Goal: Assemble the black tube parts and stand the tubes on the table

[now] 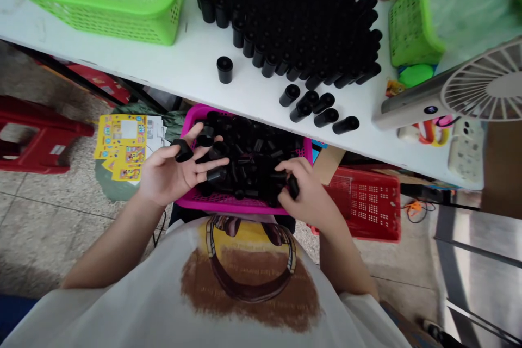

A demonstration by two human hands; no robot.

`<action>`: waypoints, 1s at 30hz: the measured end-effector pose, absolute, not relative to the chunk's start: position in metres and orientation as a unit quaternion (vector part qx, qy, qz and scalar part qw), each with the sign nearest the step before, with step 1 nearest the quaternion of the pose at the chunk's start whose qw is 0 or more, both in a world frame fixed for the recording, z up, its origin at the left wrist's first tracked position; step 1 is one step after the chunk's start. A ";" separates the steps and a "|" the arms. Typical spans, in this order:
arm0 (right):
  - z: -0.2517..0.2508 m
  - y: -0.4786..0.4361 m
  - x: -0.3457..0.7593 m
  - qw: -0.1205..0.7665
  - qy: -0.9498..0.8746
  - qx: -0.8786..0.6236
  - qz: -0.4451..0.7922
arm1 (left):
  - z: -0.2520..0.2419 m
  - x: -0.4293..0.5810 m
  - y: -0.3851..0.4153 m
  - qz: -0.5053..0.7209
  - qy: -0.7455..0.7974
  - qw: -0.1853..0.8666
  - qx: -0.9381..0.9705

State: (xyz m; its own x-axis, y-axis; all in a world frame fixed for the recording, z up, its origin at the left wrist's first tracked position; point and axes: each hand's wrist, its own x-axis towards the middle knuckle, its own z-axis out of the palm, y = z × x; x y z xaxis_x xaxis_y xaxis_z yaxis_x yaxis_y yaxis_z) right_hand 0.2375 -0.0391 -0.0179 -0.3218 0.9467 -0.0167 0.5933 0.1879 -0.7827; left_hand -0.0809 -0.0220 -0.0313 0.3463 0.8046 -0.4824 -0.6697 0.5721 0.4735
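Note:
My left hand (173,171), palm up with fingers spread, has several black plastic cylinders lodged between its fingers. One short cylinder (183,150) sits between thumb and index finger, and another (206,136) is at the fingertips. My right hand (304,187) is bent over the right side of the pink basket (240,208), its fingers closed around a small black cylinder (292,186). Below both hands, the basket is full of loose black cylinders (248,147). What else the right fingers touch is hidden in the dark pile.
Rows of black cylinders (293,22) stand packed on the white table (171,76), with a single cylinder (224,69) nearer the edge. A green basket (163,16) is at left; a fan (432,103) is at right. A red crate (367,206) and red stool (44,130) flank me.

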 end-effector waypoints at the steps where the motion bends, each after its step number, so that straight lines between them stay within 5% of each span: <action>1: -0.019 -0.039 0.234 0.236 -0.746 -0.520 0.342 | -0.031 -0.079 -0.022 0.447 0.349 0.818 0.097; 19: -0.024 -0.018 0.234 0.218 -0.691 -0.570 0.387 | -0.037 -0.079 -0.031 0.429 0.351 0.828 0.086; 30: -0.028 -0.005 0.213 0.092 -0.795 -0.431 0.417 | -0.043 -0.080 -0.032 0.426 0.339 0.833 0.095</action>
State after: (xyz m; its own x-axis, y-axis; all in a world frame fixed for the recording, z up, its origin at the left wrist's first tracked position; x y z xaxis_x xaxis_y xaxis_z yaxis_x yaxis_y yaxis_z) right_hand 0.2133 -0.0053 -0.0285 -0.6124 0.7612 -0.2132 0.6085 0.2818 -0.7418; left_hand -0.0804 -0.0317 -0.0430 0.4074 0.7748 -0.4835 -0.6461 0.6187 0.4470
